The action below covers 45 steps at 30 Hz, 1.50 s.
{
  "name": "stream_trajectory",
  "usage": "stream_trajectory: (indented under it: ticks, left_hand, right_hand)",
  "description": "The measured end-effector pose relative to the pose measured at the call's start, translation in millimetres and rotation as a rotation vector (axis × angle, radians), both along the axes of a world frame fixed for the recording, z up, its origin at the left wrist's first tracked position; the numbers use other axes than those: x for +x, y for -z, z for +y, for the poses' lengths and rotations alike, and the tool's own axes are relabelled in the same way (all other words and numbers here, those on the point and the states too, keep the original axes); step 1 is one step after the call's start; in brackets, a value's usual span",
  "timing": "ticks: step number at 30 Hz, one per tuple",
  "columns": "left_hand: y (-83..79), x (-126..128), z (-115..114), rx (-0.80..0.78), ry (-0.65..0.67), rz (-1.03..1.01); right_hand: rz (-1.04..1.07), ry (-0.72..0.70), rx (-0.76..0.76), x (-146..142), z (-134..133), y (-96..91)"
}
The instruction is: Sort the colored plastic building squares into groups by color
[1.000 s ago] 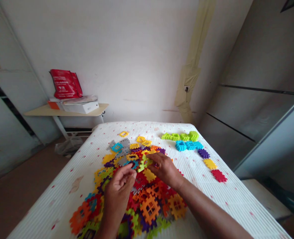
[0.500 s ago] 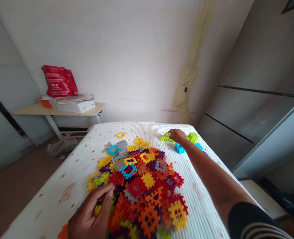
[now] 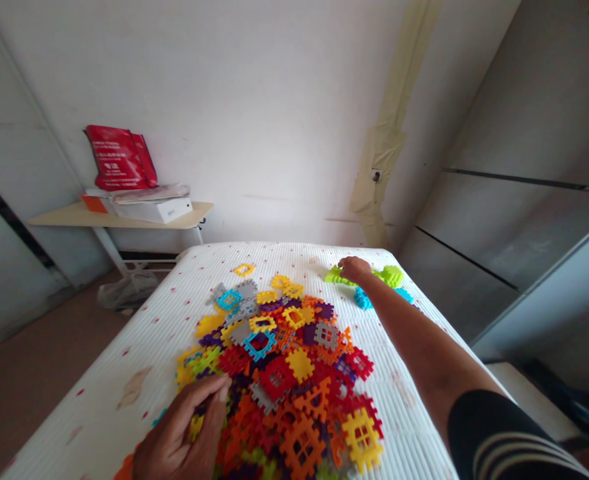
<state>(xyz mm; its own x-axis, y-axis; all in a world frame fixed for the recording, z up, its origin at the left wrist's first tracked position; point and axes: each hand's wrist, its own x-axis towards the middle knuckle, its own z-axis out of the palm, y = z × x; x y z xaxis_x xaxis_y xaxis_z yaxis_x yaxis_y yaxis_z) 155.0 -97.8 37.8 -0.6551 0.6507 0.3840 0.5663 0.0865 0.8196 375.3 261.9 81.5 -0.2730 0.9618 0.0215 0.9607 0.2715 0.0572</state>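
Note:
A wide heap of plastic interlocking tiles in orange, red, yellow, grey, purple and blue lies in front of me. At its near left edge is my left hand, closed in a pinch with thumb and forefinger tips together and no tile visible between them. My right hand reaches to the far right, its fingers bent down on a light green interlocking tile. Beside that hand are another green group of tiles and a blue group of tiles. My right forearm partly covers the blue tiles.
The tiles lie on a white ribbed, red-dotted cover. A single yellow frame tile lies beyond the heap. Left at the wall, a small table bears a white box and a red bag. A grey cabinet stands right.
The view has shifted slightly, moving the heap a little to the right in the picture. Both hands keep nearly the same places, the right one still at the green tile.

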Motion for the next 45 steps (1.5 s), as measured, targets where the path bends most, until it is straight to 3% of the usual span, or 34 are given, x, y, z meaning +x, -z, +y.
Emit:
stream_trajectory:
  ticks: [20, 34, 40, 42, 45]
  left_hand:
    - [-2.1, -2, 1, 0.088, 0.023, 0.166]
    - [-1.7, -8, 2, 0.187, 0.021, 0.116]
    - [-8.2, -41, -3, 0.180, -0.229, -0.070]
    - [-9.3, -52, -3, 0.085, -0.220, -0.070]
    - [-7.3, -62, 1, -0.100, -0.089, 0.050]
  right_hand:
    - [-0.079, -0.010, -0.029, -10, -5, 1.4]
    - [-0.126, -0.029, -0.020, -16, -9, -2.5]
    - [-0.034, -0.187, 0.271, -11, -52, -20.0]
    - [0.056, -0.276, 0.356, -2, -76, -18.0]
    - [0.172, -0.431, 0.482, 16, -110, -1.1]
